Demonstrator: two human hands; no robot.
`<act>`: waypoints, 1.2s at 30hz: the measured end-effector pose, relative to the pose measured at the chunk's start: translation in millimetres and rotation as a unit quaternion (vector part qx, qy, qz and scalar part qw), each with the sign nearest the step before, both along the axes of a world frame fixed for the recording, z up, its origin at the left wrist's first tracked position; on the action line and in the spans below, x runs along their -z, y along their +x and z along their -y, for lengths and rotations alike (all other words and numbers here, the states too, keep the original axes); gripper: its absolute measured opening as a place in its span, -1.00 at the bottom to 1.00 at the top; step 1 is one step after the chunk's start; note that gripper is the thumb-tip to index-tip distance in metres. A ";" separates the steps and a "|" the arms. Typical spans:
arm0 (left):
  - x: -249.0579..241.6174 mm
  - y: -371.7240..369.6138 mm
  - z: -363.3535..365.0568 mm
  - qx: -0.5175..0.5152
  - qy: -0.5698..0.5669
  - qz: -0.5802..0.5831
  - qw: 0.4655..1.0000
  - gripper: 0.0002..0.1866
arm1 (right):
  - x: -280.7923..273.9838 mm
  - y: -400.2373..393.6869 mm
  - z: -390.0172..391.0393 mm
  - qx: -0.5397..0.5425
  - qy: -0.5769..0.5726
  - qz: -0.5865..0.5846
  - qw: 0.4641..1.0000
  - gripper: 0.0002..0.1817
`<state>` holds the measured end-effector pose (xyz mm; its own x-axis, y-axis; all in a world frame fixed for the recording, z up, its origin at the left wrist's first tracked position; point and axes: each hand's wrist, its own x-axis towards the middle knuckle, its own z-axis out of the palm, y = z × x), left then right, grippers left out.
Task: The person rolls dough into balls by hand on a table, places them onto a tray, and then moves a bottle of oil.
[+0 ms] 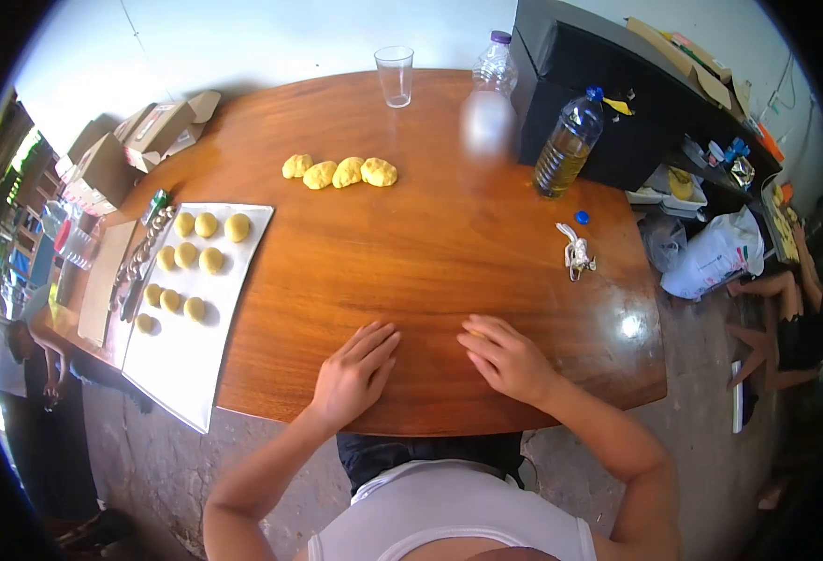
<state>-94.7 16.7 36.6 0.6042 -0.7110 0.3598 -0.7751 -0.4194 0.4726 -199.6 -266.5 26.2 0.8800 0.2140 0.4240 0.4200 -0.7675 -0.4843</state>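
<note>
From my remote seat I count ten round, pale-yellow dough balls (185, 254) on one silver metal tray (173, 369), left side of the glossy brown wooden worktop (383, 252). Four rough, bright-yellow dough lumps (347, 173) in a close row, beyond the hands. One clear drinking glass (396, 79), one blue-capped plastic bottle of amber liquid (566, 150), one loose blue cap (582, 217). Left hand (351, 376): fingers together, laid on the worktop. Right hand (510, 363): fingers bent, nearly together; whether closed on anything, I cannot tell. Pale wall (271, 37), grey floor (617, 449).
</note>
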 end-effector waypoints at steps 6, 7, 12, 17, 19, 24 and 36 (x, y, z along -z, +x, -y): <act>9.5 58.7 12.5 -0.032 -0.024 0.017 0.999 -0.60 | 1.1 48.3 40.0 0.078 -0.080 0.078 0.991 -0.63; 14.0 62.9 25.8 0.008 -0.030 0.014 0.999 -0.60 | 23.7 72.8 34.1 0.110 -0.052 0.112 0.986 -0.61; 19.3 36.5 66.8 0.016 0.025 0.073 0.997 -0.55 | 34.3 83.6 -40.1 0.041 0.016 0.135 0.990 -0.75; 2.5 -14.9 -23.0 0.003 0.062 0.017 0.998 -0.60 | 27.6 -10.1 -17.8 -0.007 0.010 0.118 0.993 -0.81; 6.9 -6.4 -36.3 -0.028 0.036 -0.027 0.999 -0.60 | 20.3 -13.7 2.6 -0.004 -0.022 0.104 0.994 -0.81; 9.1 40.2 25.1 -0.034 0.013 0.015 0.999 -0.60 | 22.3 58.8 16.8 0.010 -0.037 0.131 0.991 -0.80; -9.8 5.8 15.5 -0.118 0.009 -0.022 0.993 -0.68 | 41.5 110.7 -29.1 -0.026 0.095 0.083 0.992 -0.82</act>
<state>-88.9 1.2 46.4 0.7691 -0.5544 0.3179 -0.6334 -0.5954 0.4943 -88.9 -237.4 -15.2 0.7843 0.1598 0.5994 0.5431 -0.6439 -0.5389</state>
